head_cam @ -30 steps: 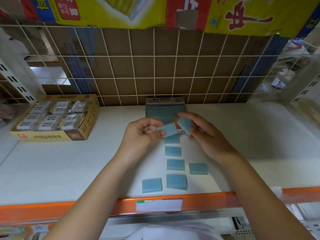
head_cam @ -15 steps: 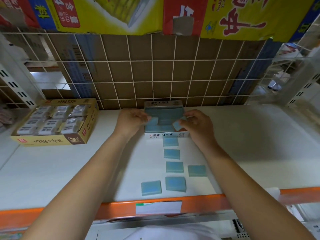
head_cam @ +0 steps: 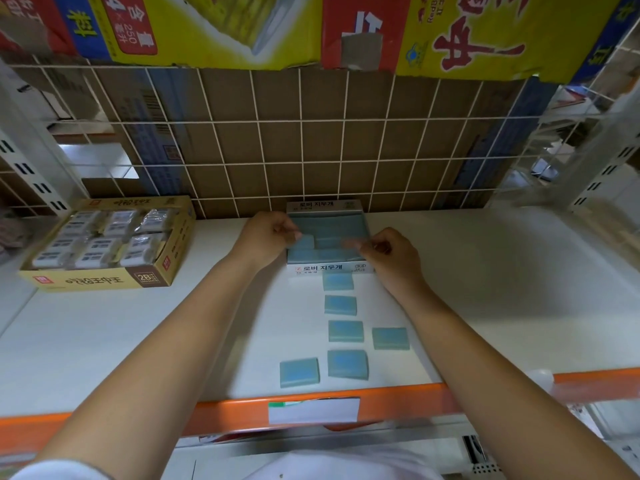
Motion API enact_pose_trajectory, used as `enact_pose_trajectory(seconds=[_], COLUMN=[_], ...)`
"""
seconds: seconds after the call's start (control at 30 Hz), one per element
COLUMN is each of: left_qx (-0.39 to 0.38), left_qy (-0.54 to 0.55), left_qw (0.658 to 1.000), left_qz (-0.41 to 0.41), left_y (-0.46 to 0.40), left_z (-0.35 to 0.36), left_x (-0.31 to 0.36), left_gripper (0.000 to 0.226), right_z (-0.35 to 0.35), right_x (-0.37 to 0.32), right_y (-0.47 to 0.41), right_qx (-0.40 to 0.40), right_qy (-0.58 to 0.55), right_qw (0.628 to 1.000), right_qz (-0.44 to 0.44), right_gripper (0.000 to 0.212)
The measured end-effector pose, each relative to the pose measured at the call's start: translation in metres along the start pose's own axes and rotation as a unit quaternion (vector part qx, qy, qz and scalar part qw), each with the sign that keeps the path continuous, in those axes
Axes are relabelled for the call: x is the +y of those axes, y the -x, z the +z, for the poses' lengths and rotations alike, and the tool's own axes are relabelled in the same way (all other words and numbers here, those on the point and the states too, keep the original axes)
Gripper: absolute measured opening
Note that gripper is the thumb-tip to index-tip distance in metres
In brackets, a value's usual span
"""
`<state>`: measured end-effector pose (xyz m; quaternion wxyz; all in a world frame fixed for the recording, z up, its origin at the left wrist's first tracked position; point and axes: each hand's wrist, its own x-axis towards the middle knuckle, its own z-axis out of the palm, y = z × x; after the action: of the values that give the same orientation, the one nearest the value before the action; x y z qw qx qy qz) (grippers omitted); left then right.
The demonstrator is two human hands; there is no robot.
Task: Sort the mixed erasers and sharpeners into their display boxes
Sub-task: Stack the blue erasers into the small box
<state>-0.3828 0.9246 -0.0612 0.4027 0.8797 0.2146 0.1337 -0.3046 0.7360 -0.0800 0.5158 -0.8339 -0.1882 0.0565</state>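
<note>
Reaching into a small white display box [head_cam: 330,268] at the back of a white shelf [head_cam: 485,289], the person has both hands over its open top. The left hand [head_cam: 265,237] sits at the box's left edge with its fingers curled, fingertips touching a blue eraser [head_cam: 304,243] that lies tilted on the layer of blue erasers already inside; whether it pinches that eraser or only touches it cannot be told. The right hand [head_cam: 388,256] is at the box's right front corner, fingers curled inward over the erasers inside, and motion blur hides whether they hold anything.

Six more blue erasers lie loose on the shelf in front of the box. Four run in a rough line toward the shelf's orange front edge [head_cam: 485,386]: the first [head_cam: 338,281] just beside the box's front wall, then a second [head_cam: 340,304], a third [head_cam: 346,331] and a fourth [head_cam: 347,364]. A fifth [head_cam: 390,338] lies to the right of the third, and a sixth [head_cam: 299,372] to the left of the fourth.

Well to the left stands a yellow cardboard box [head_cam: 104,277] filled with wrapped white erasers [head_cam: 100,242]. A white wire grid [head_cam: 311,143] backed with brown cardboard closes the rear of the shelf.
</note>
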Motion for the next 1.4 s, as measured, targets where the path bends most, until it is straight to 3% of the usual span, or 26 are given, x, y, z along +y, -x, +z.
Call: enact_pose_trajectory(seconds=[0.13, 0.2, 0.37, 0.5, 0.6, 0.67, 0.77, 0.9, 1.0, 1.1, 1.17, 1.33, 1.4], left_qx=[-0.009, -0.012, -0.005, 0.045, 0.102, 0.115, 0.067, -0.07, -0.113, -0.115, -0.111, -0.091, -0.092], left_qy=[-0.039, -0.034, -0.039, -0.058, -0.064, -0.048, -0.025, 0.017, -0.008, -0.054, -0.073, -0.052, -0.039], left_qw=[0.999, 0.999, 0.999, 0.996, 0.988, 0.986, 0.992, 0.993, 0.99, 0.987, 0.984, 0.992, 0.993], left_qz=[0.002, 0.002, 0.007, 0.047, 0.098, 0.112, 0.108, 0.096, 0.084, 0.101, 0.115, 0.071, 0.058], left_y=[-0.002, -0.003, -0.004, 0.005, 0.025, 0.045, 0.085, 0.135, 0.153, 0.162, 0.166, 0.168, 0.167], left_z=[0.001, 0.001, 0.006, 0.008, 0.003, 0.0, -0.005, -0.007, -0.004, 0.0, 0.004, 0.004, 0.002], left_x=[0.001, -0.002, -0.012, -0.021, -0.02, -0.014, -0.007, -0.003, -0.01, -0.018, -0.022, -0.018, -0.013], left_gripper=[0.011, 0.012, 0.015, 0.019, 0.031, 0.026, 0.012, 0.005, 0.045, 0.06, 0.057, 0.035, 0.023], right_z=[0.0, 0.001, 0.003, -0.002, -0.015, -0.026, -0.044, -0.063, -0.069, -0.068, -0.067, -0.067, -0.068], right_x=[-0.005, -0.003, 0.005, 0.002, 0.002, 0.003, 0.011, 0.021, 0.027, 0.03, 0.029, 0.026, 0.024], right_y=[0.002, 0.001, 0.003, 0.006, 0.015, 0.026, 0.048, 0.077, 0.088, 0.095, 0.098, 0.099, 0.098], right_qx=[-0.004, 0.007, 0.005, -0.014, -0.021, -0.046, -0.083, -0.107, -0.13, -0.168, -0.174, -0.166, -0.154], right_qy=[-0.012, 0.034, 0.114, 0.083, 0.061, 0.046, 0.018, 0.049, 0.099, 0.142, 0.161, 0.158, 0.116], right_qw=[1.0, 0.998, 0.989, 0.995, 0.997, 0.998, 0.996, 0.993, 0.985, 0.973, 0.968, 0.97, 0.98], right_qz=[-0.013, -0.047, -0.093, -0.057, -0.034, 0.003, 0.025, -0.005, -0.045, -0.068, -0.081, -0.08, -0.047], right_gripper=[0.02, 0.013, 0.019, 0.01, 0.024, 0.024, 0.013, 0.013, 0.016, 0.038, 0.035, 0.02, 0.026])
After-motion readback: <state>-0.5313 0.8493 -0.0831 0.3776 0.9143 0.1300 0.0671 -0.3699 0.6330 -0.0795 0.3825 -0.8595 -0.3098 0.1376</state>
